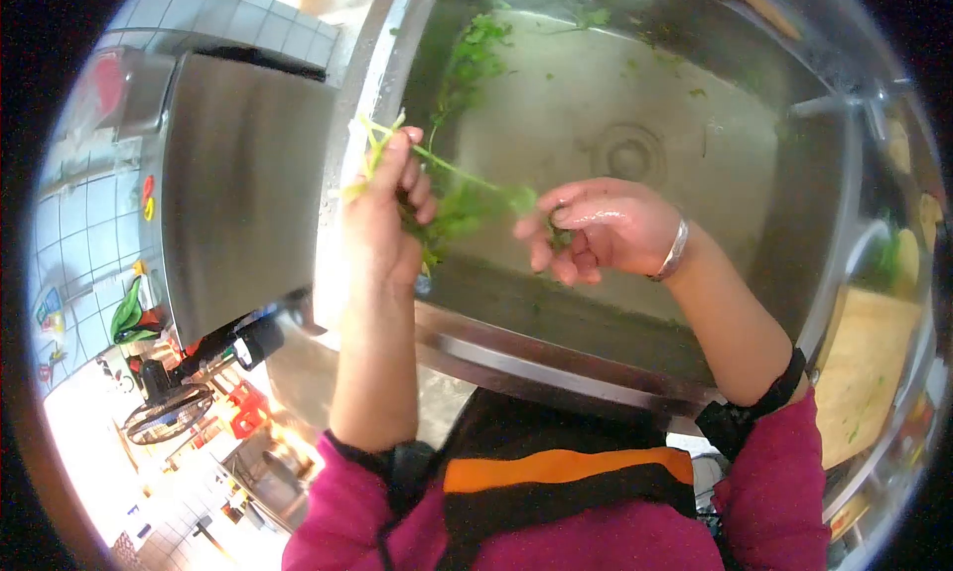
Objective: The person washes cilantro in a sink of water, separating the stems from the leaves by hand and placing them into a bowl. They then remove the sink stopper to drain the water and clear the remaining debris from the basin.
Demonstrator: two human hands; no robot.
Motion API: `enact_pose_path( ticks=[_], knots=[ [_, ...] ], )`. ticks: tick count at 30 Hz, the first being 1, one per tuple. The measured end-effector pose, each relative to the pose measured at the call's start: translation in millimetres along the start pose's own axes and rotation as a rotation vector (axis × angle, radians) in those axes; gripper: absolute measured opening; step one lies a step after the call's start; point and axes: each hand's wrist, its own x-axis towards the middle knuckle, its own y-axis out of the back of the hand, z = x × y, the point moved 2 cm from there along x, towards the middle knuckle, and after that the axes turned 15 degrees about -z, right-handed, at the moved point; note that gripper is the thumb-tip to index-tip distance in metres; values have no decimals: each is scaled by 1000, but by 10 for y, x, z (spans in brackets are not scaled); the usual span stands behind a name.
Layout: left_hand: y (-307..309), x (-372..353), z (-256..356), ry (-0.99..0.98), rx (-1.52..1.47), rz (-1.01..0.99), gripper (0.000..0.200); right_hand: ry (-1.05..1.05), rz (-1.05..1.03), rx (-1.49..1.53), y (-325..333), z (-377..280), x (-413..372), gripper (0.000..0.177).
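Note:
My left hand (392,184) is closed around a bunch of leafy green herbs (467,209) that look like coriander. Pale stems stick out above the thumb, and the leaves hang over the sink, partly blurred. Opposite it, my wet right hand (615,228) has its thumb and fingers curled together on a small dark green leaf bit (559,237). A bracelet circles that wrist. Both hands are above the metal sink (715,313), where water covers the bottom and a round drain (628,156) shows through. More loose herbs (476,60) float along the sink's far left side.
A steel surface (243,194) stands left of the sink, beyond its raised rim. To the right lies a wooden cutting board (869,362) with green scraps, near a dish of greens (876,253). A fan (169,417) is at the lower left.

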Motion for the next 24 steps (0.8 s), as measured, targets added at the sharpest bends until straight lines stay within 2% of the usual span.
enact_pose_path(
  ticks=[2, 4, 5, 6, 8, 9, 11, 13, 15, 16, 17, 19, 20, 22, 24],
  knots=[
    [-5, 2, 19, -94, -63, 126, 13, -21, 10, -25, 46, 25, -17, 28],
    [-54, -58, 86, -133, -131, 173, 12, -239, 268, -505, 201, 135, -65, 23],
    [-51, -116, 119, -167, -197, 220, 12, -368, 466, -1079, 350, 244, -129, 22],
    [36, -186, 134, -190, -199, 99, 12, -481, 659, -1660, 499, 318, -205, 20],
    [68, -299, 151, -193, -62, 178, 12, -980, 731, -1942, 723, 294, -339, 17],
    [92, -357, 162, -210, -68, 182, 12, -976, 728, -1963, 714, 196, -303, 17],
    [148, -472, 158, -92, -90, 191, 11, -1334, 824, -1699, 655, 2, -271, 15],
    [155, -532, 136, -80, -32, 234, 12, -1081, 902, -1789, 600, -211, 6, 15],
    [151, -561, 109, -56, 76, 282, 16, -785, 834, -2106, 694, -340, 350, 19],
    [161, -577, 118, -60, 74, 289, 16, -438, 812, -2251, 764, -411, 544, 21],
    [151, -587, 117, -52, -33, 208, 17, -75, 772, -2356, 847, -456, 726, 24],
    [129, -594, 105, -44, -185, 113, 19, 231, 643, -2447, 1026, -466, 1015, 32],
    [133, -595, 101, -42, -185, 114, 19, 229, 644, -2444, 1132, -443, 1070, 32],
    [143, -620, 88, -37, -177, 118, 19, -350, 621, -2234, 1345, -335, 1151, 23],
    [142, -646, 76, -11, -185, 124, 18, -834, 507, -2036, 1416, -124, 1074, 19]
  ],
)
